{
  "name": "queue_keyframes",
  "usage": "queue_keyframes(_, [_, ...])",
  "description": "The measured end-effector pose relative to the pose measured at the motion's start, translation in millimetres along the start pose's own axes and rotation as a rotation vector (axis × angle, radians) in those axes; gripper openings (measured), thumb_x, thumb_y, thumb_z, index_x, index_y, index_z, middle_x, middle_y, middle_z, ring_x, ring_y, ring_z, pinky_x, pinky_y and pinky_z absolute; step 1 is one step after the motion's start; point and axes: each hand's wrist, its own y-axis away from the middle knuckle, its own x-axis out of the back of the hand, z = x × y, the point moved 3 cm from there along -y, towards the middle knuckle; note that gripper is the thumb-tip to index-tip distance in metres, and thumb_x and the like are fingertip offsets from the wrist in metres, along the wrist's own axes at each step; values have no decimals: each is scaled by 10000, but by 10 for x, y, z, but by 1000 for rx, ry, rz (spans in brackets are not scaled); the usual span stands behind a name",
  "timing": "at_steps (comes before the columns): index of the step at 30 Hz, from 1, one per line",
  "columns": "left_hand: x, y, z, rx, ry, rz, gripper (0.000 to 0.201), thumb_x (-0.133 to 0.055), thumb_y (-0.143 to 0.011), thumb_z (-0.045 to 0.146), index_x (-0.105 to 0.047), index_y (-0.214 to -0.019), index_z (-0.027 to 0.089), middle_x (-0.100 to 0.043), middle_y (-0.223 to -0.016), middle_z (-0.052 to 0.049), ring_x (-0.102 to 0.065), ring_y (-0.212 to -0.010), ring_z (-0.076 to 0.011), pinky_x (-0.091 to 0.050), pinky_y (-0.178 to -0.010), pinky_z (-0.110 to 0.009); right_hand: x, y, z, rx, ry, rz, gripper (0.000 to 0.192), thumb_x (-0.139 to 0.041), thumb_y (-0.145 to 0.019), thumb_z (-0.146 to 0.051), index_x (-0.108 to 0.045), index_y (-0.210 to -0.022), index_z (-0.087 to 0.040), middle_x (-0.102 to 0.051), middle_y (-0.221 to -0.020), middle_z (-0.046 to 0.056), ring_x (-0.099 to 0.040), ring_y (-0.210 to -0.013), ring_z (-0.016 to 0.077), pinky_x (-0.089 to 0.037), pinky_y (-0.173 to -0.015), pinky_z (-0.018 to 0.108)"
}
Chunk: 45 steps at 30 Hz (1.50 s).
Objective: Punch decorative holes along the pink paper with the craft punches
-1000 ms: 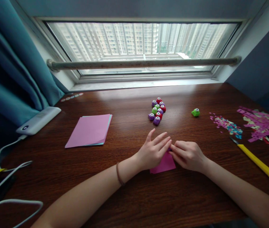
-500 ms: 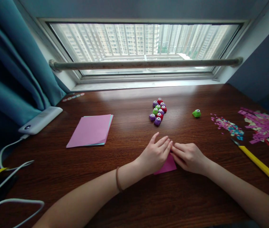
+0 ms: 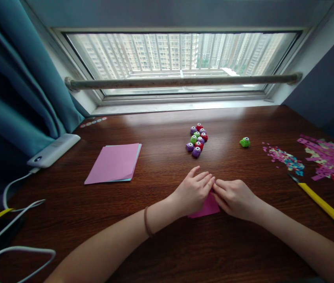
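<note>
Punches [image 3: 197, 140] and paper stack [image 3: 113, 163] lie beyond hands [image 3: 214, 192].

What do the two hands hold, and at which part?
Both the left hand and right hand pinch the small pink paper at its far edge, fingertips meeting there.

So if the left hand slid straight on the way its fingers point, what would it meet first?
The left hand points right and slightly away, fingertips already meeting the right hand over the pink paper. It would press into those fingers at once; nothing else lies between them.
</note>
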Motion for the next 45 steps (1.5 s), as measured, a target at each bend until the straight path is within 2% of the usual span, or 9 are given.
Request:
queue_keyframes(5, [9,-8,-1,10,26,-16,405,-384,-839,177,-471,-1217,63,-551,-1216,-125,-454,-1172,-225,-240,-1055,-454,-6,-6,-3,-17,14,-39,215,-376,-877,-168,-574,-939,-112,-592,-857,70,-568,-685,187,-408,-580,306])
queue_keyframes(23, [-11,4,-13,7,46,6,422,-404,-805,172,-482,-1202,51,-561,-1199,-143,-467,-1164,-240,-176,-1079,-493,2,-52,-13,-92,57,-141,151,-452,-821,-153,-595,-864,-131,-612,-806,45,-569,-631,173,-342,-538,303])
queue_keyframes(29, [-37,25,5,26,50,14,419,-394,-811,159,-480,-1208,59,-557,-1207,-141,-457,-1178,-243,-162,-1082,-499,-24,-11,-15,-79,45,-68,166,-428,-831,-150,-590,-862,-129,-599,-794,41,-555,-616,172,-334,-534,313])
queue_keyframes(34, [-62,80,22,53,82,70,427,-342,-858,178,-433,-1257,55,-495,-1283,-141,-404,-1229,-239,-168,-1086,-472,-52,14,-33,-61,28,112,227,-374,-865,-141,-596,-892,-108,-562,-749,47,-532,-618,165,-336,-544,302])
queue_keyframes(38, [-55,92,3,91,144,29,448,-345,-866,190,-383,-1303,100,-434,-1347,-99,-326,-1282,-241,-159,-1087,-490,-71,31,-38,-57,22,186,246,-365,-882,-147,-599,-939,-95,-542,-725,50,-510,-608,167,-334,-549,299])
queue_keyframes(42, [-49,82,-39,205,196,-13,523,-375,-853,206,-291,-1354,82,-335,-1410,-105,-239,-1326,-234,-177,-1094,-459,-82,54,32,-126,-164,187,262,-379,-901,-168,-567,-1076,-118,-546,-771,47,-527,-673,163,-376,-599,273])
queue_keyframes(45, [-73,82,-74,288,233,-34,623,-448,-838,297,-235,-1373,59,-300,-1422,-136,-202,-1339,-243,-195,-1093,-452,-86,67,110,-217,-358,185,318,-412,-900,-181,-496,-1206,-164,-546,-804,31,-527,-686,149,-404,-639,256])
